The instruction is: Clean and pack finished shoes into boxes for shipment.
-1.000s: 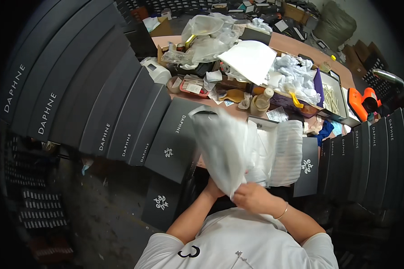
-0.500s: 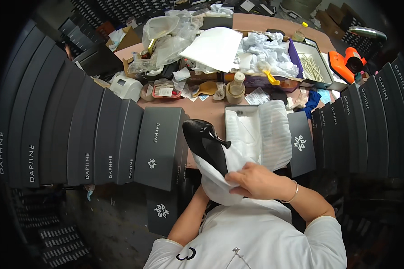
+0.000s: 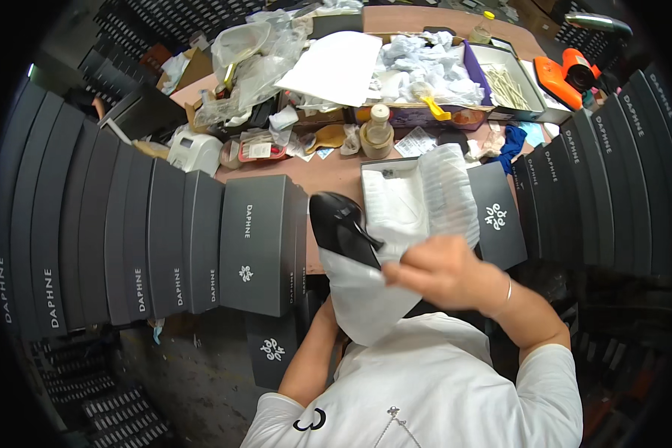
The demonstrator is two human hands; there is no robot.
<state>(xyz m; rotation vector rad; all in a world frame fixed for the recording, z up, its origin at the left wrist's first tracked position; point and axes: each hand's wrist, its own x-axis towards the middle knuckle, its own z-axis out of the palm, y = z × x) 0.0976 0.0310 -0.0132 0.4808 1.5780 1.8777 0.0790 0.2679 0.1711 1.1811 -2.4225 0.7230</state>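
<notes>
A black high-heeled shoe [image 3: 336, 230] tilts above the table's near edge, its toe toward the far left. The white wrapping sheet [image 3: 366, 302] covers its lower part and hangs toward my body. My right hand [image 3: 444, 272], slightly blurred, has its fingers closed on the sheet's edge beside the heel. My left forearm [image 3: 312, 351] reaches up behind the sheet; that hand's fingers are hidden. Just beyond stands an open shoebox [image 3: 364, 198] with white lining [image 3: 392, 213] and a ribbed, whitish translucent wrap [image 3: 449, 194] over its right side.
Rows of dark grey shoeboxes [image 3: 168, 239] flank me on the left, with another row [image 3: 590, 179] on the right. A grey box [image 3: 255, 243] stands close to my left arm. Farther back are a bottle [image 3: 378, 134], a purple box of crumpled paper [image 3: 476, 71] and an orange tool [image 3: 556, 82].
My right hand has moved slightly up and right, still holding the sheet's edge. The sheet is spread flatter below the shoe. The whole view has shifted a little.
</notes>
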